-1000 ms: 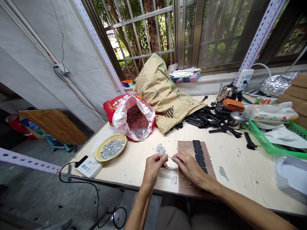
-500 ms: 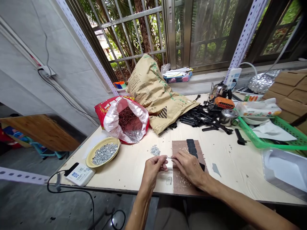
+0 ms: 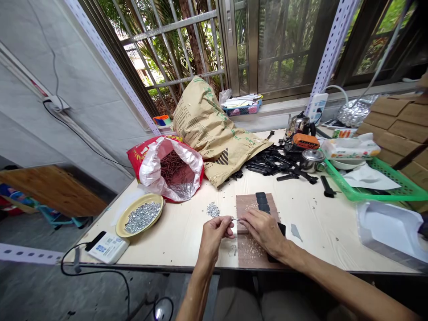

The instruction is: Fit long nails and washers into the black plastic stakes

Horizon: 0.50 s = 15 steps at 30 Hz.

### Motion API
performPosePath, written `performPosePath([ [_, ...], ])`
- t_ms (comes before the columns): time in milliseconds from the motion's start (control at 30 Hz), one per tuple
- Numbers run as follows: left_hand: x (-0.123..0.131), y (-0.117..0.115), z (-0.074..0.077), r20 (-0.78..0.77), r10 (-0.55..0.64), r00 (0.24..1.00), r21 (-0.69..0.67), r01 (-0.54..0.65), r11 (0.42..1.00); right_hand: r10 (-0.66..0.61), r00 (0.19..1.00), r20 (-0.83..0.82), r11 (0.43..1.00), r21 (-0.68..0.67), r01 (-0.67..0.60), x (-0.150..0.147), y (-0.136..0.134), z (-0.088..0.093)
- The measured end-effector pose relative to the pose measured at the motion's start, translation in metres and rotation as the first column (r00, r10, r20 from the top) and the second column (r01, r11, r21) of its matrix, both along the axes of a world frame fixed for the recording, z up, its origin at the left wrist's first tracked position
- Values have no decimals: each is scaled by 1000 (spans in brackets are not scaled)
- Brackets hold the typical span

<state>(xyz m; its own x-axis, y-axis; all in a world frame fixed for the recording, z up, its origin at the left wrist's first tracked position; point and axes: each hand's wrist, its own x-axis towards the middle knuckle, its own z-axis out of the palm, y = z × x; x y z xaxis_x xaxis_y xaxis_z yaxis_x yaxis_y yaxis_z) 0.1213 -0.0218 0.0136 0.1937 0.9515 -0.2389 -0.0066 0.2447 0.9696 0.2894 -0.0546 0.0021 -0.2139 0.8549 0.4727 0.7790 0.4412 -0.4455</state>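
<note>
Both my hands meet over the near edge of the work area, at the left side of a brown wooden board [image 3: 243,254]. My left hand [image 3: 216,234] pinches one end of a thin metal piece [image 3: 235,219] between thumb and forefinger. The fingertips of my right hand [image 3: 262,232] are closed on its other end; its exact kind is too small to make out. Beneath and beside my right hand lie black flat pieces [image 3: 263,201], in a row on the board, and pale crumbs. A small heap of silvery metal parts [image 3: 213,209] is just beyond my left hand.
At left are a yellow dish [image 3: 157,220] of silvery parts, a white box [image 3: 112,248] with a cable, and a red bag [image 3: 133,154] of reddish-brown screws. Behind stand a paper sack [image 3: 197,120] and a black parts pile [image 3: 264,160]. A green basket [image 3: 368,195] and white bin [image 3: 388,243] are right.
The whole view has shifted slightly, so the table things appear further left. My hands keep their hold on the thin metal piece, with slightly more of it showing between the fingers.
</note>
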Motion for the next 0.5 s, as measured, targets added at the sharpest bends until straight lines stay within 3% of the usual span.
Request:
performPosePath([
  [200, 5, -2, 1, -64, 10, 998, 89, -4, 996, -18, 999, 32, 1000, 16, 18, 2, -1, -3],
  [400, 6, -4, -2, -340, 86, 936, 456, 85, 886, -60, 998, -37, 995, -86, 57, 2, -3, -3],
  [500, 8, -3, -4, -337, 58, 940, 427, 98, 899, -80, 993, -88, 990, -123, 69, 3, -4, -2],
])
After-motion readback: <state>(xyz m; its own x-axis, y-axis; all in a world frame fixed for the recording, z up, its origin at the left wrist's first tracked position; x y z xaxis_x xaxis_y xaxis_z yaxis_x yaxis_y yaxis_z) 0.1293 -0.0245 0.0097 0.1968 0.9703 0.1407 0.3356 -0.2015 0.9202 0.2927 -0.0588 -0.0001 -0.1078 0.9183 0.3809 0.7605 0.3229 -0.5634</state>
